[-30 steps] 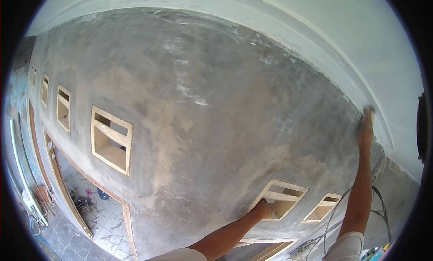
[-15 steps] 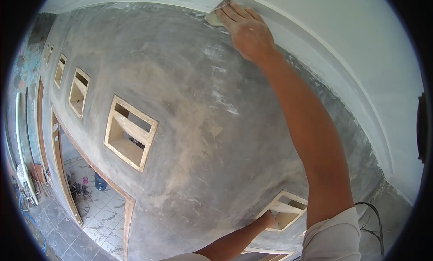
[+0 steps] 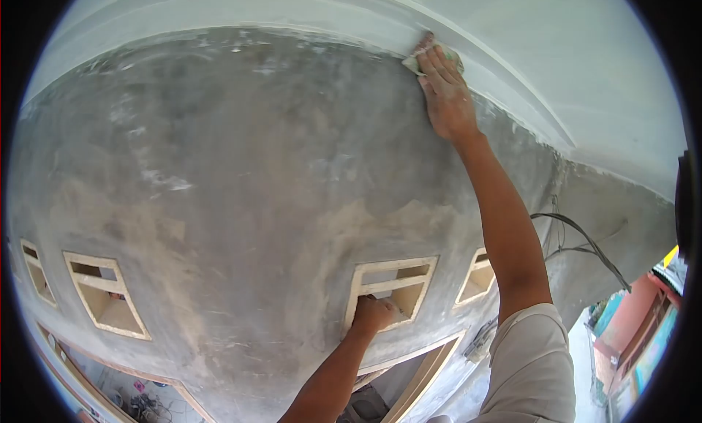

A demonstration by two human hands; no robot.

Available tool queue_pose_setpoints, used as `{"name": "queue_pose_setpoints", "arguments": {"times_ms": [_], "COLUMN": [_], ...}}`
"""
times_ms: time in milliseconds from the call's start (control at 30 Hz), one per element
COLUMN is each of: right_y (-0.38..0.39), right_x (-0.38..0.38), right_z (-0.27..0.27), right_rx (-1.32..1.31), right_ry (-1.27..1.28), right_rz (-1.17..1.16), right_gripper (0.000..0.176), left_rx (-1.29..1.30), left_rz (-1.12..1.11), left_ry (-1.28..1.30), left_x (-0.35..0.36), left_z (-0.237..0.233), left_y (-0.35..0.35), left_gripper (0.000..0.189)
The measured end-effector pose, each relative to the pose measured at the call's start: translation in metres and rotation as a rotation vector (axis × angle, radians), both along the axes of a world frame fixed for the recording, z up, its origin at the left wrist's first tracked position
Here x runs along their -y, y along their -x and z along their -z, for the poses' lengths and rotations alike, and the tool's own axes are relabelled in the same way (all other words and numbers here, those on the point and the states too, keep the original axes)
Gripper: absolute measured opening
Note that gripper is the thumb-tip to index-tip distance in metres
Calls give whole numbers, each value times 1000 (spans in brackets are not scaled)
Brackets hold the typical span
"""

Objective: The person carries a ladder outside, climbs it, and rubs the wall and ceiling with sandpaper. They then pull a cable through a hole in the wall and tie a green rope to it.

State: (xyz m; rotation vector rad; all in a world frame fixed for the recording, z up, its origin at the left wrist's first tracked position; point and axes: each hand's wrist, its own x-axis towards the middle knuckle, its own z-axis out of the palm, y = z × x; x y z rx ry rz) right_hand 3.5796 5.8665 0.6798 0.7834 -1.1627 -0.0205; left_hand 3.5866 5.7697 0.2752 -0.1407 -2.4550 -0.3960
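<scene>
Beside right arm [image 3: 512, 229], dark cables [image 3: 582, 235], framed opening [image 3: 477, 280]

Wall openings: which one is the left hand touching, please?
The opening just left of the one partly hidden behind the right arm. The left hand is on its frame; no hand touches the others.

The wall [image 3: 256, 152] is gray with cloudy tan patches and white smears near its top edge. The ceiling [image 3: 570, 79] is pale green-white. The window frames [image 3: 393, 264] are creamy yellow.
</scene>
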Motion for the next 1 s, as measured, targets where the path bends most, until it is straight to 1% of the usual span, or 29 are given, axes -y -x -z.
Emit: {"name": "queue_pose_setpoints", "arguments": {"times_ms": [33,100,133,167,200,233,267,300,333,367,400,433,467,500,533,567,633,667,733,767,800,833,867,900,967,1000], "right_y": [18,69,87,85,81,77,63,58,50,38,43,48,53,82,110,116,109,115,118,114,108,109,134,136,136,129], "right_x": [-38,-124,-162,-175,-182,-200,-173,-146,-111,-82,-78,-78,-82,-110,-145,-168,-196,-189,-149,-155,-162,-168,-188,-198,-208,-198], "right_z": [6,11,16,18,18,20,15,13,11,14,15,14,16,17,17,20,19,14,12,11,14,21,15,11,12,14], "right_rx": [12,70,120,121,205,285,205,65,33,88,92,165,242,203,162,166,470,494,162,159,190,228,235,232,309,296], "right_ry": [76,226,310,318,508,716,603,429,339,241,259,247,233,333,430,435,754,750,513,513,419,329,465,459,618,662], "right_rz": [30,60,61,75,128,182,122,96,149,136,145,38,-71,-63,-56,-61,-131,-4,125,121,31,-64,-36,-49,-78,-125], "right_gripper": [38,39,40,40,41,42,43,43,44,45,45,46,46,46,46,46,46,46,46,46,45,44,44,44,44,43], "left_rx": [217,181,192,195,199,193,222,251,250,309,366,365,429,489,489,462,428,428,425,347,279,294,327,355,331,301], "left_rz": [59,-63,-71,-84,-116,-102,-131,-159,-149,-134,-124,-122,-129,-138,-140,-150,-159,-171,-186,-177,-167,-173,-173,-174,-189,-186], "left_ry": [-27,-54,-16,16,48,76,62,49,61,44,30,50,88,115,122,153,185,159,136,179,227,239,223,201,183,160], "left_x": [3,0,1,1,1,-6,-5,-5,-4,-1,0,-2,-2,-4,-6,-6,-10,-12,-10,-5,-4,-6,-10,-12,-4,-3], "left_z": [-28,-5,-1,-2,-7,-14,-18,-19,-19,-14,-13,-18,-21,-24,-24,-21,-23,-24,-19,-10,-3,-5,-13,-18,-6,1], "left_y": [-21,4,7,10,4,1,-5,-5,-1,3,7,8,5,4,4,2,2,1,8,16,18,12,8,7,14,19], "left_gripper": [50,57,59,62,64,64,64,64,64,65,66,66,70,74,74,73,73,72,71,71,71,71,71,72,72,73]}}
